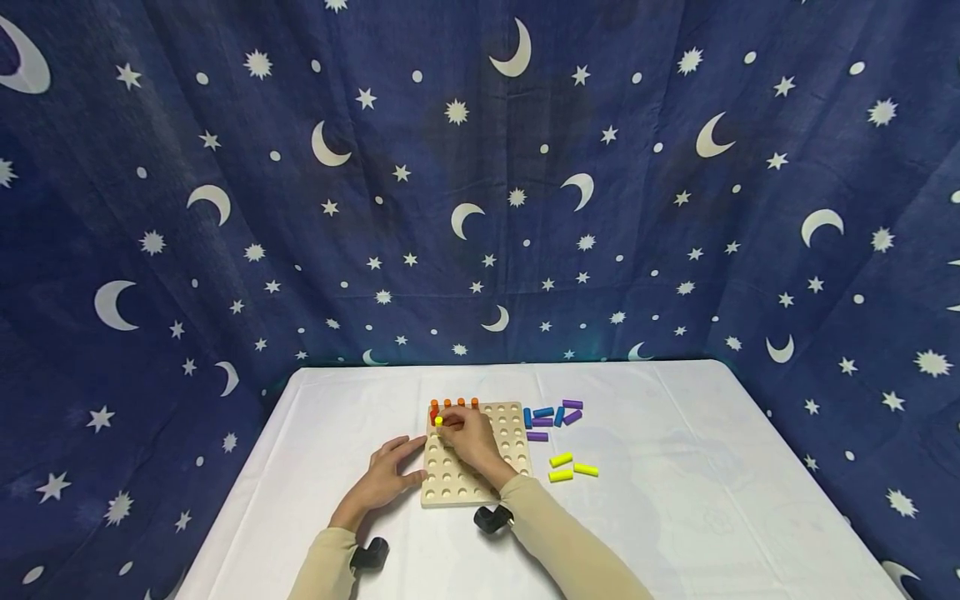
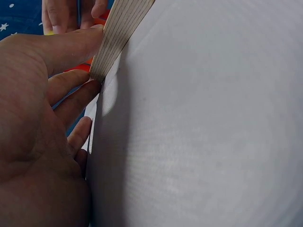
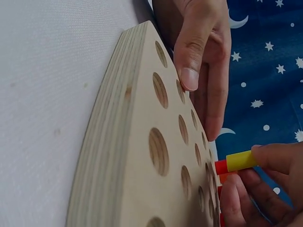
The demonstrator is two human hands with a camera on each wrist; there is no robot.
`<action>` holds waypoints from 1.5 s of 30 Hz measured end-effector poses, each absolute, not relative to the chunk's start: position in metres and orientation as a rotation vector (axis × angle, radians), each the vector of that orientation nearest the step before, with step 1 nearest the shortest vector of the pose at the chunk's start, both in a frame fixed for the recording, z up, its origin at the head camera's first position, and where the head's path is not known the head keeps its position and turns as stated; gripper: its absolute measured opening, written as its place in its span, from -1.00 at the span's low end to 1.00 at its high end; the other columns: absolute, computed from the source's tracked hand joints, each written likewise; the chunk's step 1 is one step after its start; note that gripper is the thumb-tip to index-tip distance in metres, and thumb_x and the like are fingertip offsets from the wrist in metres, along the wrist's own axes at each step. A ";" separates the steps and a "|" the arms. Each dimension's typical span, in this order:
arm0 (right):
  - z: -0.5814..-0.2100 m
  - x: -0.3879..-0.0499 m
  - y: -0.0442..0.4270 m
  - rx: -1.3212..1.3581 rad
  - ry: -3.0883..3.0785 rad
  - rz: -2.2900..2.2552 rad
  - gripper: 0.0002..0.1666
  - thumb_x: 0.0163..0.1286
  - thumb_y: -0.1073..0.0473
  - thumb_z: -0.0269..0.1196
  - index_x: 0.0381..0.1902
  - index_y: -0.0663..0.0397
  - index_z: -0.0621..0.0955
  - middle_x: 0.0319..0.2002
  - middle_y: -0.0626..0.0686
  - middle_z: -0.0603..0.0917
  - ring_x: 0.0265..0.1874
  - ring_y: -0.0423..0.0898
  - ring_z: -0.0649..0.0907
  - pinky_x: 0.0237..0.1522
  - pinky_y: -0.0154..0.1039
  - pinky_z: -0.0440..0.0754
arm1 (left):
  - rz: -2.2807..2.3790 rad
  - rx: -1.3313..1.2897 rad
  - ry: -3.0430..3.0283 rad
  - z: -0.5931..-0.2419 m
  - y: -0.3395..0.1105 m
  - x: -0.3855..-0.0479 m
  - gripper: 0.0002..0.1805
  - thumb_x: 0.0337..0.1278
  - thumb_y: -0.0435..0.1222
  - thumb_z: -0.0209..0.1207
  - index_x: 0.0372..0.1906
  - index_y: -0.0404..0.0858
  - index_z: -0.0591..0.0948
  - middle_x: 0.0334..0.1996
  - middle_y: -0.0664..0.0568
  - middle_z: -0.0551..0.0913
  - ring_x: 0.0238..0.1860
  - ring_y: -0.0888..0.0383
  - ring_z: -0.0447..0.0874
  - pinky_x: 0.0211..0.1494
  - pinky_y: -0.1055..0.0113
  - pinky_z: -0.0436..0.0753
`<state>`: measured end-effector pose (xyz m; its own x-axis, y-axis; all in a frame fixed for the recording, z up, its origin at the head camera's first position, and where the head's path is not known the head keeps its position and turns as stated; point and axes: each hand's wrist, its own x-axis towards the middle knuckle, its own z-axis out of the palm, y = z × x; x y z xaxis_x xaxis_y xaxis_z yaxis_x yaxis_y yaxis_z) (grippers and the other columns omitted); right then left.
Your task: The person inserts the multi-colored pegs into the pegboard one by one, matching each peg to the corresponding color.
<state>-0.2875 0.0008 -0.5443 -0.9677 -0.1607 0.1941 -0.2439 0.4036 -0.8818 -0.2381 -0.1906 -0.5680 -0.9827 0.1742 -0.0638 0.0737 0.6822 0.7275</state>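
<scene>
I see the right hand [image 1: 476, 440] pinching a yellow peg [image 1: 438, 422]; the left hand [image 1: 381, 483], fingers extended, touches the pegboard [image 3: 147, 113]. A slack pinch could tip the peg against red pegs [image 1: 433, 416] beside those pinching fingertips.

right hand [image 1: 474, 438] pinches yellow peg [image 1: 438, 422] | left hand [image 1: 381, 478] touches pegboard [image 1: 457, 502] | 4 orange pegs [image 1: 461, 402] upright

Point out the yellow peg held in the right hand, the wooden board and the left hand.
Yellow peg [image 3: 241, 161]: right wrist view, middle of its side.
Wooden board [image 3: 175, 156]: right wrist view, bare face between holes.
Left hand [image 1: 382, 481]: head view, back of the hand.
</scene>
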 end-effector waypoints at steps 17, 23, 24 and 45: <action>-0.547 -0.291 -0.010 0.300 -2.634 1.531 -0.82 0.15 0.26 0.43 -0.25 -0.03 0.76 -0.37 -0.03 0.78 -0.43 -0.26 0.67 -0.33 -0.37 0.61 | 1.205 0.207 2.762 -0.568 -0.190 -0.238 -0.30 0.05 -0.08 0.39 0.36 0.01 0.47 0.43 -0.23 0.29 0.44 -0.34 0.10 0.37 -0.39 0.17; -0.548 -0.292 -0.011 0.299 -2.647 1.485 -0.81 0.15 0.23 0.44 -0.23 -0.03 0.76 -0.35 -0.05 0.80 -0.40 -0.25 0.70 -0.29 -0.39 0.61 | 1.207 0.200 2.763 -0.568 -0.190 -0.238 -0.30 0.06 -0.08 0.38 0.36 0.01 0.47 0.43 -0.23 0.29 0.45 -0.35 0.09 0.37 -0.40 0.16; -0.548 -0.292 -0.011 0.299 -2.646 1.482 -0.81 0.15 0.23 0.44 -0.23 -0.03 0.76 -0.34 -0.05 0.80 -0.40 -0.25 0.70 -0.29 -0.40 0.61 | 1.206 0.199 2.762 -0.568 -0.189 -0.238 -0.30 0.06 -0.08 0.38 0.36 0.01 0.47 0.43 -0.23 0.28 0.45 -0.35 0.08 0.38 -0.40 0.15; -0.551 -0.291 -0.014 0.309 -2.642 1.486 -0.79 0.13 0.26 0.44 -0.23 -0.04 0.76 -0.36 -0.05 0.79 -0.40 -0.25 0.70 -0.29 -0.39 0.62 | 1.207 0.205 2.764 -0.569 -0.191 -0.238 -0.30 0.05 -0.06 0.38 0.36 0.00 0.48 0.43 -0.25 0.28 0.45 -0.37 0.07 0.37 -0.42 0.14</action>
